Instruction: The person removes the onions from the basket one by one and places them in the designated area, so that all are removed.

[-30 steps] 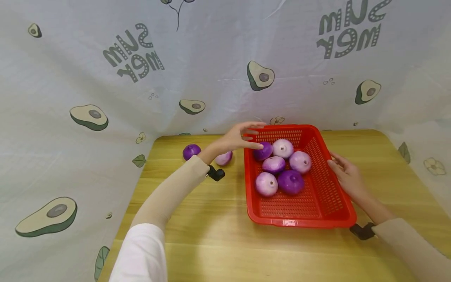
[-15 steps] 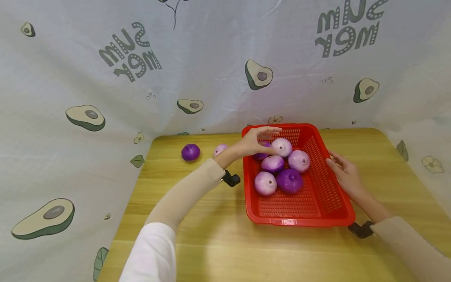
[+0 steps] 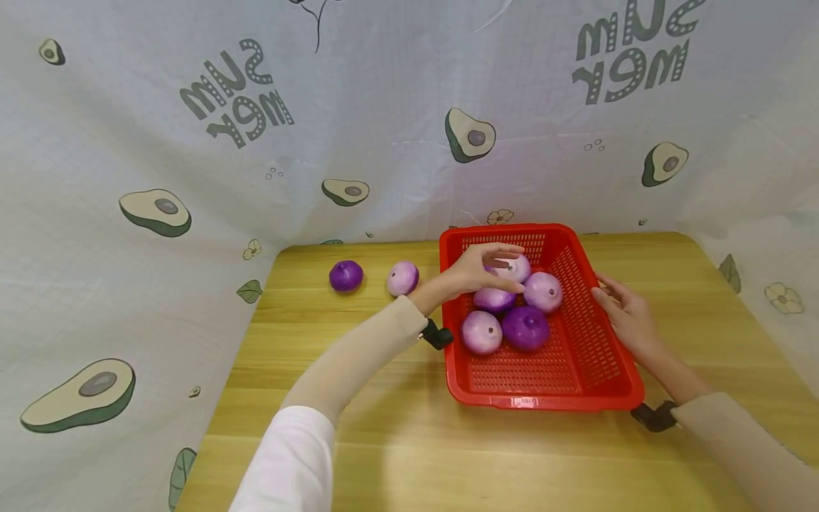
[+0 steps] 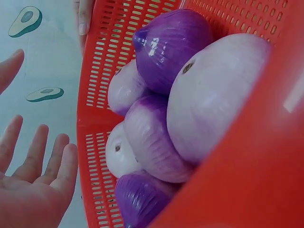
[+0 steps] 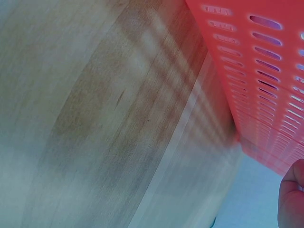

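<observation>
Head view: my left hand (image 3: pixel 473 272), spread, holding nothing, is nearer; pale onion (image 3: pixel 519 269) lies below it, apart. My right hand (image 3: pixel 633 323) grips red basket (image 3: pixel 544 402) at right side.

The red basket (image 3: pixel 544 402) looks like smooth, shiny moulded plastic with perforated walls; in it, a dark purple onion (image 4: pixel 173 52) wears a glossy, finely ribbed skin with sharp white highlights, while a pale lilac onion (image 4: pixel 216 99) is smoother, with a softer sheen. The tabletop (image 3: pixel 409 455) shows streaky wood grain under a smooth satin finish that throws back a soft glare. The backdrop (image 3: pixel 384 107) looks like thin printed cloth, lightly creased and mostly matt, and the white sleeve (image 3: pixel 288 455) and beige undersleeve (image 3: pixel 358 359) are both soft-looking matt fabric.
</observation>
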Tool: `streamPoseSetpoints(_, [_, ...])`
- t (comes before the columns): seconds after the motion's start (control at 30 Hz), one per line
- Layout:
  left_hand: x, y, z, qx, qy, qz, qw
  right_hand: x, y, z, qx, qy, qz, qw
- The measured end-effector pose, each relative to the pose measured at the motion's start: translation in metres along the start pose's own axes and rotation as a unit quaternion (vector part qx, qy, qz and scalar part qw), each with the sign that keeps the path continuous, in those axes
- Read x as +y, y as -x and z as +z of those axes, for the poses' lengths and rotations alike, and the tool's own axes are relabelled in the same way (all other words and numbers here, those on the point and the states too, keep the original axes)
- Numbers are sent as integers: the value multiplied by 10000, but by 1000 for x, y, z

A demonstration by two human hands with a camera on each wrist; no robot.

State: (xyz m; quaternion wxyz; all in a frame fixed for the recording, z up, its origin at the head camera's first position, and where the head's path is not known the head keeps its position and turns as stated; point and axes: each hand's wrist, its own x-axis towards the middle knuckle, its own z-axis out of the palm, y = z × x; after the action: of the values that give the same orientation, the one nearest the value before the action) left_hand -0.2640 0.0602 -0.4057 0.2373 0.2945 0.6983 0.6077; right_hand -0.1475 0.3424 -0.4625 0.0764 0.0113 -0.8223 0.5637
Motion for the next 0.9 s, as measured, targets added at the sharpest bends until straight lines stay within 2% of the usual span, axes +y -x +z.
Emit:
streamPoseSetpoints(0.13, [-1,-3,7,-151,88,-118,9998,0,1,0,18,45,-12,10000])
streamPoseSetpoints(0.4, [0,-10,14,-530,-21,-282,9982,1,1,-1,70,70,-13,10000])
streamPoseSetpoints(0.57, [-2,-14,19,-1102,-278,-365,9929,2,1,-1,69,39,1,10000])
streamPoseSetpoints(0.9, [-13,-22,26,-2039,-651,-268,9764,3,1,0,72,70,-8,9999])
